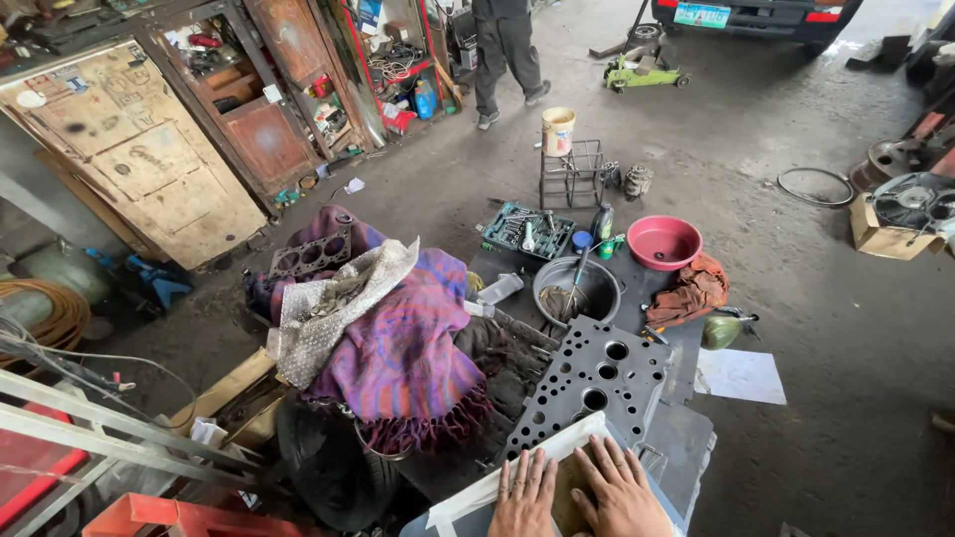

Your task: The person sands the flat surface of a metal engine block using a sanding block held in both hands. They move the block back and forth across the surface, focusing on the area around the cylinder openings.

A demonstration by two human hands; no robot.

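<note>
At the bottom of a cluttered workshop floor, the left hand and right hand lie open, fingers spread flat, on a white-edged flat panel that rests against a dark, perforated cylinder head, beside a purple blanket.

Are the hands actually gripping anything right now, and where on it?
Nothing is gripped. Left hand and right hand lie flat, fingers spread, on the white-edged flat panel.
</note>
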